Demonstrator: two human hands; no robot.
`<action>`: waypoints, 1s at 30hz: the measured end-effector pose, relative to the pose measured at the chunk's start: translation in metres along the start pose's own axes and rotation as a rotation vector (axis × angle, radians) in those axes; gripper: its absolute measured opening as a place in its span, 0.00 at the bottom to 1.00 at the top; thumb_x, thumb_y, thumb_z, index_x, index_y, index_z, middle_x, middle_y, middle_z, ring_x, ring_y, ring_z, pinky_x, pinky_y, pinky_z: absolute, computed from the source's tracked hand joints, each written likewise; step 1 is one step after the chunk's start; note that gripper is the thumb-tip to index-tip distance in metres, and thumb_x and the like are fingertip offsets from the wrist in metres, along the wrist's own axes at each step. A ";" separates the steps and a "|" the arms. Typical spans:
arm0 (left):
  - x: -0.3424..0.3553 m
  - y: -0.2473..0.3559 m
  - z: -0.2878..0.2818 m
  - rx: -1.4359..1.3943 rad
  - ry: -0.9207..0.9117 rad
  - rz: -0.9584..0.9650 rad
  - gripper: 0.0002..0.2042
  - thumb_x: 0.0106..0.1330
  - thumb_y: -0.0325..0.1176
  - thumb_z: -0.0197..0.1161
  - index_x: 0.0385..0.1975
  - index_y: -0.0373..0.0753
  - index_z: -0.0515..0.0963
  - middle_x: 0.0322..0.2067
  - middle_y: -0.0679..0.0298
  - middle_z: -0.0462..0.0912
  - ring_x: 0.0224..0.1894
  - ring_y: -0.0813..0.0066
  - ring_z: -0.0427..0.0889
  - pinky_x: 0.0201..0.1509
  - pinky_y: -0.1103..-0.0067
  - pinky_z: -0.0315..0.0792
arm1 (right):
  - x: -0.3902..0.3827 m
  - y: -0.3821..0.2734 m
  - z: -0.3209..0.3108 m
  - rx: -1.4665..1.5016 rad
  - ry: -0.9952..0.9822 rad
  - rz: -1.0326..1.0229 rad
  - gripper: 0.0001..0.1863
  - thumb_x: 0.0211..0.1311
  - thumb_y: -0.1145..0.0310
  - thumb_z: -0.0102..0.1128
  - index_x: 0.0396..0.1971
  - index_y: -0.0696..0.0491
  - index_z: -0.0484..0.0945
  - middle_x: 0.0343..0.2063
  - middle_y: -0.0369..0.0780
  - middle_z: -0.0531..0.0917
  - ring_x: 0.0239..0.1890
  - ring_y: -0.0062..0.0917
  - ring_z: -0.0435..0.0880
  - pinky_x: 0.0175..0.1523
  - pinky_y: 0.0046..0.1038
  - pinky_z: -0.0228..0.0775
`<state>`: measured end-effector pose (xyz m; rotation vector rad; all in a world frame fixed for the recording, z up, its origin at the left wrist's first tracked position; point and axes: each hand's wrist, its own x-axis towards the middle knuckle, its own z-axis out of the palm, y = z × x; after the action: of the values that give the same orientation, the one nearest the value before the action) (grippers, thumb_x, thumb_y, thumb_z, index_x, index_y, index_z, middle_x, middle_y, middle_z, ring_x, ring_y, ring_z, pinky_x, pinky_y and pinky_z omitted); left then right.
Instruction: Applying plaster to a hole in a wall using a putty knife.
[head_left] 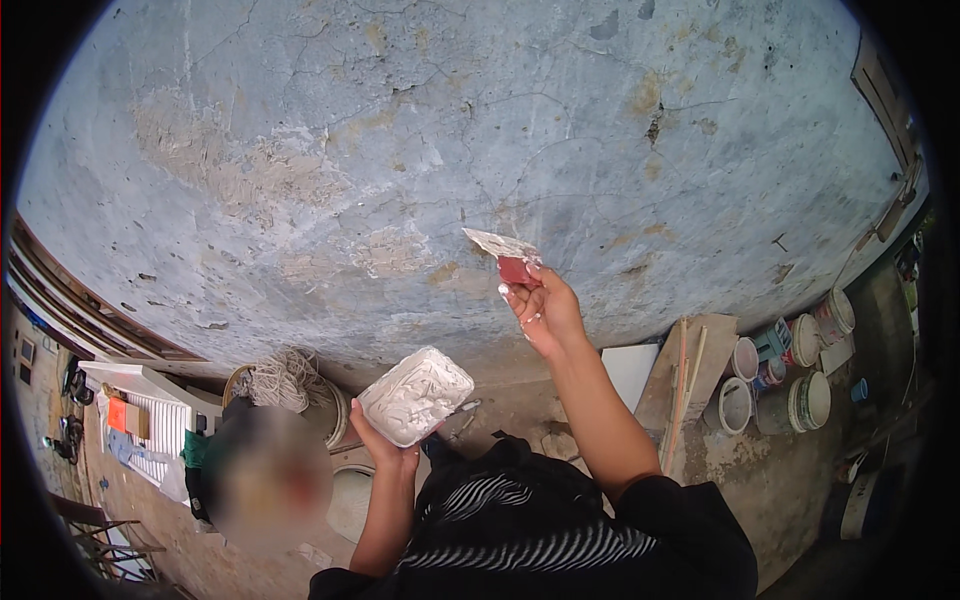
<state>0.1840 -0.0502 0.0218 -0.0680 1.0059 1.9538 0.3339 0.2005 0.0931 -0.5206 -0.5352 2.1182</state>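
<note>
Gripped in my right hand [545, 308] is a putty knife [514, 268] with a red handle and a wide blade smeared with white paste. Its blade is up against or close to the cracked blue-grey wall [560, 130]; I cannot tell whether it touches. White paste clings to the fingers of that hand. Lower down, my left hand [385, 445] holds a shallow rectangular tub [412, 396] by its side and underside. White putty coats the inside of the tub. Rough beige patches [240, 165] show on the wall to the left.
On the right stand several buckets [735, 405], beside wooden strips [688, 370] and a leaning board [628, 372]. To the left, a coil of rope [285, 382] tops a container near a white slatted piece [160, 430]. A blurred area hides part of the lower left.
</note>
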 end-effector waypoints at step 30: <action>-0.004 -0.009 0.062 0.028 -0.201 0.063 0.37 0.71 0.62 0.42 0.63 0.31 0.68 0.59 0.50 0.76 0.60 0.54 0.77 0.66 0.64 0.70 | -0.101 -0.034 -0.041 -0.962 -0.100 -0.311 0.04 0.67 0.74 0.62 0.38 0.58 0.81 0.29 0.30 0.81 0.30 0.09 0.75 0.35 0.18 0.68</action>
<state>0.2135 -0.0095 0.0589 0.1745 0.9116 1.9591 0.4325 0.1427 0.0954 -0.7829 -1.5976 1.4926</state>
